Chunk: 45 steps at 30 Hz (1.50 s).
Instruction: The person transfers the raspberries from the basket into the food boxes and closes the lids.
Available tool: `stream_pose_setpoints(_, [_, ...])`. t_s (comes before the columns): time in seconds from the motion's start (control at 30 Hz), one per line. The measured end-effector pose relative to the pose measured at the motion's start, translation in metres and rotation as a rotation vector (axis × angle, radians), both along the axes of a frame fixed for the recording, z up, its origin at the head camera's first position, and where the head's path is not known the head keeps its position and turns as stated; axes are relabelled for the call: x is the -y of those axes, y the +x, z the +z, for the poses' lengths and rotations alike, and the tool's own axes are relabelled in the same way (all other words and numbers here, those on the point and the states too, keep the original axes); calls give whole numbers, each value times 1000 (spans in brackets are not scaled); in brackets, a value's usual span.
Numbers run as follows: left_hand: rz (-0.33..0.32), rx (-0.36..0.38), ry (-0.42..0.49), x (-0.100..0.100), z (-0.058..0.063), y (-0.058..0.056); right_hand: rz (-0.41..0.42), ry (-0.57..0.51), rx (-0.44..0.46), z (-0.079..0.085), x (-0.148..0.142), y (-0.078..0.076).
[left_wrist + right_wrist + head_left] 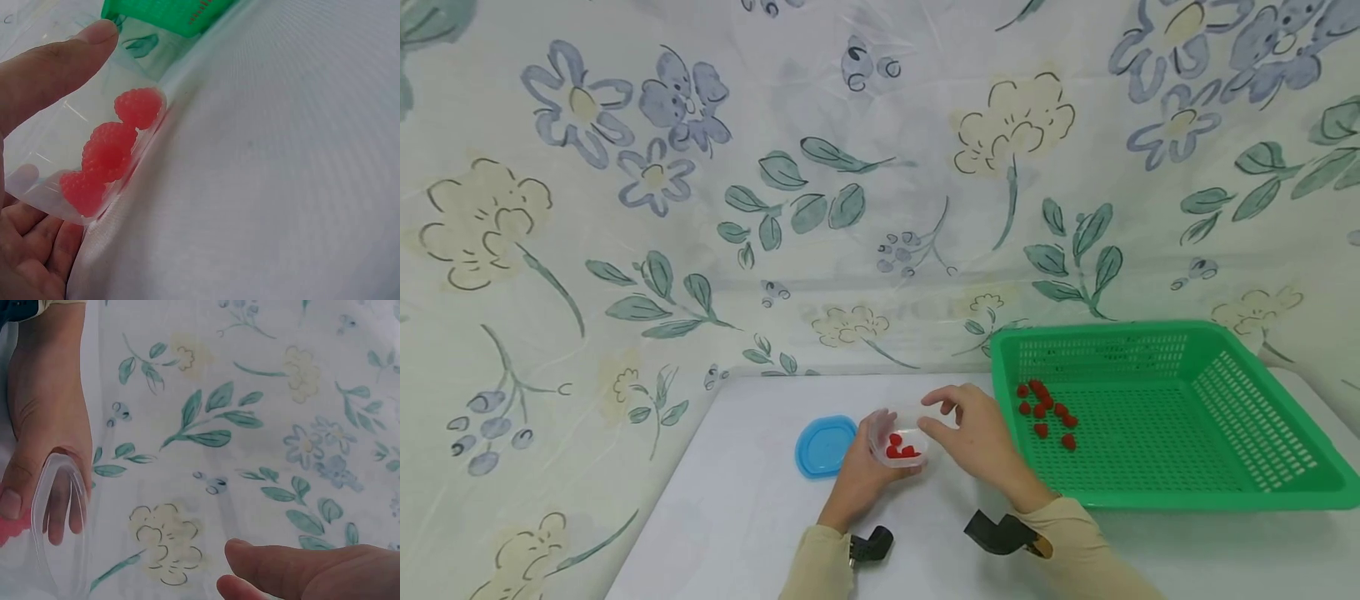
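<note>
My left hand (867, 473) grips a clear plastic container (917, 457) around its side, tilted low over the white table. Inside it lie several red raspberries (895, 452); in the left wrist view the raspberries (107, 150) gather along the lower wall, while the left thumb (59, 69) lies across the container's outside. Just right of the open rim is my right hand (976, 432), its fingers loosely bent with nothing between them. The right wrist view shows a gap between the right hand (312, 569) and the container's rim (81, 487).
A blue lid (825, 447) lies on the table (737, 500) left of the container. To the right stands a large green plastic basket (1150, 498) with several more raspberries (1040, 408) near its left side. A flower-patterned cloth (850, 275) hangs behind the table.
</note>
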<state>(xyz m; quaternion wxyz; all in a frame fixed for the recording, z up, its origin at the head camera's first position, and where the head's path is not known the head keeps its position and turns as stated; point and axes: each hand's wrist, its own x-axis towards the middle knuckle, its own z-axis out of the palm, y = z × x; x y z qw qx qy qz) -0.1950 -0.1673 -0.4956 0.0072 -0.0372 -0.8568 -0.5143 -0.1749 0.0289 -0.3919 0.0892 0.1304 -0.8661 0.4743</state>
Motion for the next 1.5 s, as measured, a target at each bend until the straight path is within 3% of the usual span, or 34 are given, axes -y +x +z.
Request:
stream_pose_setpoints(0.57, [0, 16, -5, 0, 3, -3, -41, 33, 11, 20, -62, -17])
stream_pose_setpoints(0.83, [-4, 14, 3, 1, 5, -1, -31, 59, -37, 18, -84, -31])
stream_pose_setpoints(1.5, [-13, 8, 13, 2, -3, -2, -56, 192, 0, 11, -119, -58])
